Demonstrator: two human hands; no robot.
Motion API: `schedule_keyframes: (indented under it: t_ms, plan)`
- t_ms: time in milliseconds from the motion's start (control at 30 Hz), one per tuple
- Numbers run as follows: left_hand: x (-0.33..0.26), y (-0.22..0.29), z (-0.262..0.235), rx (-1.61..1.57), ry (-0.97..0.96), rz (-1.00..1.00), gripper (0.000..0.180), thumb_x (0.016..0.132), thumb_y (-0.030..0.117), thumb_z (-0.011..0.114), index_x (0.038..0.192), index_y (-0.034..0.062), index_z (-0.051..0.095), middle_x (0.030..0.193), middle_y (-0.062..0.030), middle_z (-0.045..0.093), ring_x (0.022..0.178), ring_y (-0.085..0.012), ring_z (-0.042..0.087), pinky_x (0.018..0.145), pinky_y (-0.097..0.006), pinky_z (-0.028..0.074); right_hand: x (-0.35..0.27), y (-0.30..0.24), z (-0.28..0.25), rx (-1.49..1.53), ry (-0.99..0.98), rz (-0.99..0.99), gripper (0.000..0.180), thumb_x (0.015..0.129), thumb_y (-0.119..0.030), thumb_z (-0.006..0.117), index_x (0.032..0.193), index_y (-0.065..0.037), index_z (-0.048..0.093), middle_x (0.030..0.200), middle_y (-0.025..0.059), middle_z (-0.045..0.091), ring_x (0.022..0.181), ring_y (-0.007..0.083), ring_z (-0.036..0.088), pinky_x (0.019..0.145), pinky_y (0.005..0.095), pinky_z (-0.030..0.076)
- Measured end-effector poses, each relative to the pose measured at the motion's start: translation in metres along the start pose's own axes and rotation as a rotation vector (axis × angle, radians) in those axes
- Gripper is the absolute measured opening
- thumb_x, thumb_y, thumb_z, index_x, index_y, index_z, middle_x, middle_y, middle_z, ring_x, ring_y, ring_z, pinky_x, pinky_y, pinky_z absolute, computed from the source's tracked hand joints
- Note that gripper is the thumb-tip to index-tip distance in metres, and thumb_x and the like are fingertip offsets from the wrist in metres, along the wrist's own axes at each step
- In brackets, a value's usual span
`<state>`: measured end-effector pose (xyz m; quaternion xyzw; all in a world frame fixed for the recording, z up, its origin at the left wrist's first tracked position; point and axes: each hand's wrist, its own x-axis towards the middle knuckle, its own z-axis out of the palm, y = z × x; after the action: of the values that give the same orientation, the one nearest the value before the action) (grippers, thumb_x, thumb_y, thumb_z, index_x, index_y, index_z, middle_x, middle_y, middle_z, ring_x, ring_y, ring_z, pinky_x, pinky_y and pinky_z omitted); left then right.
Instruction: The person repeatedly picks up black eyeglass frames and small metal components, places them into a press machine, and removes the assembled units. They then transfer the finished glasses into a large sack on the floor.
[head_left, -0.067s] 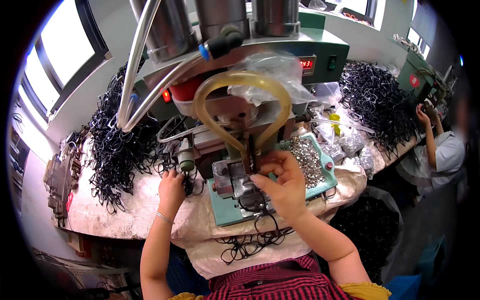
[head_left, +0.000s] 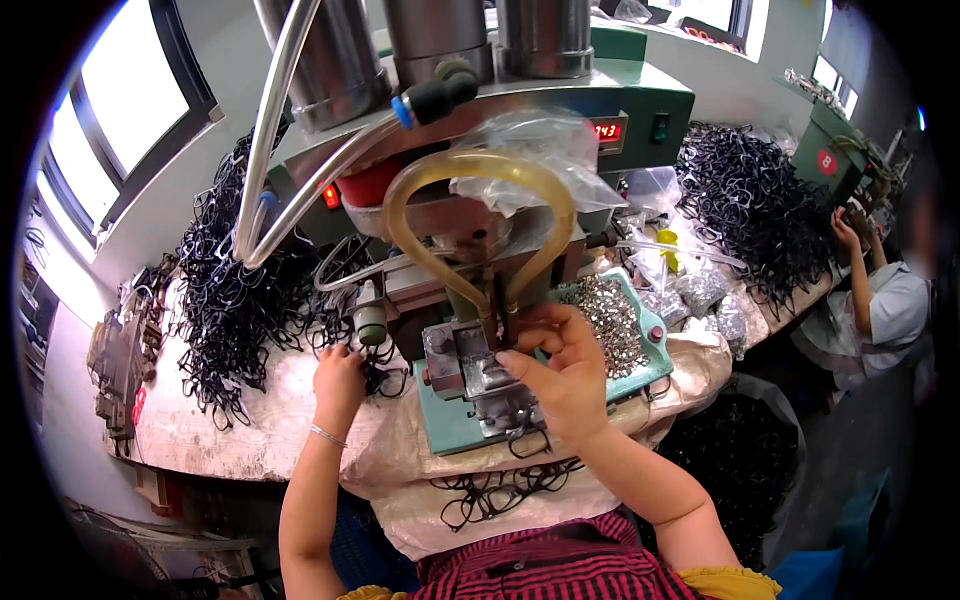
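At the machine's metal fixture [head_left: 470, 365], right hand [head_left: 565, 375] fingers pinch a small part I cannot make out; left hand [head_left: 338, 378] fingers curl onto black frames [head_left: 235, 320] on the table [head_left: 250, 430].

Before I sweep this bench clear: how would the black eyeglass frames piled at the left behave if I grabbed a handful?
The black frames look thin and light. They lie interlocked, so a handful would probably drag neighbours along, and some may snag.

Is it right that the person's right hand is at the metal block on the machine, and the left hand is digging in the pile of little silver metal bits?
Not quite. In the head view the left hand reaches the heap of black wire frames, not the pile of little silver metal bits. The right hand is indeed at the metal block.
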<state>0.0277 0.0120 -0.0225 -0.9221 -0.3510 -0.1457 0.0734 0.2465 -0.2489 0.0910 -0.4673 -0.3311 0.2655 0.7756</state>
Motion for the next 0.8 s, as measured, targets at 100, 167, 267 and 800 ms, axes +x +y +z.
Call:
schedule_keyframes:
  t_ms: [100, 167, 267, 800]
  plan:
    - [-0.008, -0.011, -0.02, -0.339, 0.164, -0.231, 0.003, 0.081, 0.009, 0.068, 0.08, 0.0062, 0.07, 0.088, -0.0091, 0.068, 0.084, -0.0313, 0.062, 0.073, -0.036, 0.051, -0.01, -0.008, 0.007, 0.137, 0.068, 0.088, 0.049, 0.083, 0.004, 0.066, 0.129, 0.003, 0.046, 0.118, 0.012, 0.062, 0.107, 0.0165, 0.062, 0.094, 0.0275, 0.046]
    - [-0.024, -0.012, -0.049, -0.651, 0.277, -0.269, 0.01, 0.089, 0.013, 0.068, 0.088, 0.0027, 0.071, 0.107, -0.0127, 0.069, 0.094, -0.0233, 0.065, 0.077, -0.029, 0.049, -0.028, -0.027, 0.008, -0.03, 0.007, 0.036, 0.056, 0.083, 0.004, 0.065, 0.134, 0.004, 0.042, 0.122, 0.0133, 0.061, 0.113, 0.0199, 0.06, 0.098, 0.0297, 0.044]
    - [-0.05, -0.023, -0.036, -1.363, 0.291, -0.343, 0.016, 0.092, 0.013, 0.067, 0.097, -0.0011, 0.071, 0.131, -0.0127, 0.063, 0.104, -0.0165, 0.063, 0.085, -0.029, 0.048, -0.023, -0.035, -0.011, -0.32, -0.146, -0.023, 0.06, 0.08, 0.002, 0.066, 0.137, 0.002, 0.046, 0.124, 0.0137, 0.063, 0.12, 0.0224, 0.058, 0.104, 0.0338, 0.041]
    - [-0.059, 0.16, -0.145, -2.219, -0.36, -0.339, 0.042, 0.095, 0.049, 0.058, 0.089, 0.0101, 0.042, 0.073, 0.0009, 0.037, 0.067, -0.0124, 0.037, 0.059, -0.027, 0.037, -0.006, 0.036, -0.122, -1.329, 0.257, -0.464, 0.01, 0.072, -0.005, 0.075, 0.08, -0.005, 0.069, 0.08, 0.0092, 0.066, 0.082, 0.0307, 0.06, 0.076, 0.0404, 0.048]
